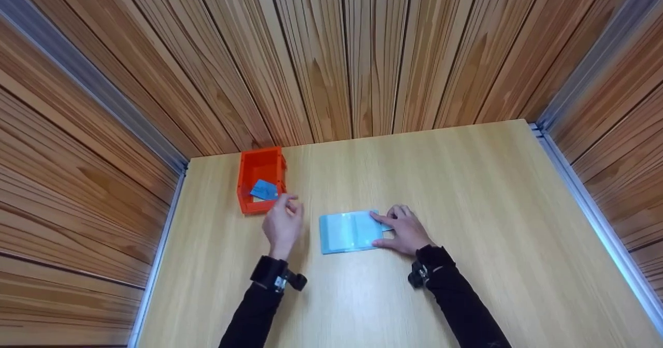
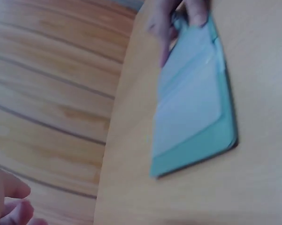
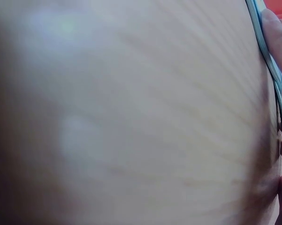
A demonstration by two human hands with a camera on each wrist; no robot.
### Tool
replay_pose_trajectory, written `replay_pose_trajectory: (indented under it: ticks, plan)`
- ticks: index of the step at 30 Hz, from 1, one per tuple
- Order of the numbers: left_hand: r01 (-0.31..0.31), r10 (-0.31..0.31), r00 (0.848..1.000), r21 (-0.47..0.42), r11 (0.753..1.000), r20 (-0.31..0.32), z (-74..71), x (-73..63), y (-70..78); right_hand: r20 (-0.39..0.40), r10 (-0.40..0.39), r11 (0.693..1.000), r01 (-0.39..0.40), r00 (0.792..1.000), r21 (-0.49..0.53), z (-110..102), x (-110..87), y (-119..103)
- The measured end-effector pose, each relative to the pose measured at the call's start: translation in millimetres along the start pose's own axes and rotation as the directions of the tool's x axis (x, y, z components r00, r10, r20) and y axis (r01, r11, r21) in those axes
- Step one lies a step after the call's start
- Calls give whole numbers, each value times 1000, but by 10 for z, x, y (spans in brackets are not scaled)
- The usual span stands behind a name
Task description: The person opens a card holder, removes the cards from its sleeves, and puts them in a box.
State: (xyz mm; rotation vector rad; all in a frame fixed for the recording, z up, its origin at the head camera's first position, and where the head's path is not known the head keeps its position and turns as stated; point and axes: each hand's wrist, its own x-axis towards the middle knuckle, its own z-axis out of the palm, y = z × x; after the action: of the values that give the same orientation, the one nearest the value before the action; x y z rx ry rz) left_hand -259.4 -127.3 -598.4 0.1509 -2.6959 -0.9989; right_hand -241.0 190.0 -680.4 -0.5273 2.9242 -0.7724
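Up rises the back wall, all grained wood, beyond the pale tabletop! A metal rail runs down the left edge, a second rail down the right.

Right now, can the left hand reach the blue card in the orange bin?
Likely yes: the left hand is beside the orange bin, and the blue card shows through its open top.

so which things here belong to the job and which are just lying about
Likely in use:
light-blue card holder, at the right hand
orange-red bin, near the left hand
blue card, in the bin

Just surroundings:
plank walls
metal rails
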Motion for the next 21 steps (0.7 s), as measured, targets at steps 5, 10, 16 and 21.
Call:
replay_pose_trajectory:
  ticks: [5, 10, 16, 21]
  plan:
    - [-75, 51, 968, 89, 993, 246, 199, -190, 139, -14, -2, 1000, 2, 1000, 5, -2, -7, 12]
    - [-184, 93, 894, 171, 968, 439, 363, -328, 157, -27, -17, 1000, 16, 1000, -12, 13, 1, 23]
    - [-286, 161, 855, 190, 939, 493, 469, -446, 94, -41, -36, 999, 37, 999, 8, 11, -2, 23]
    - [-288, 159, 863, 209, 934, 479, 510, -492, 39, -41, -41, 999, 42, 998, 19, 11, -18, 22]
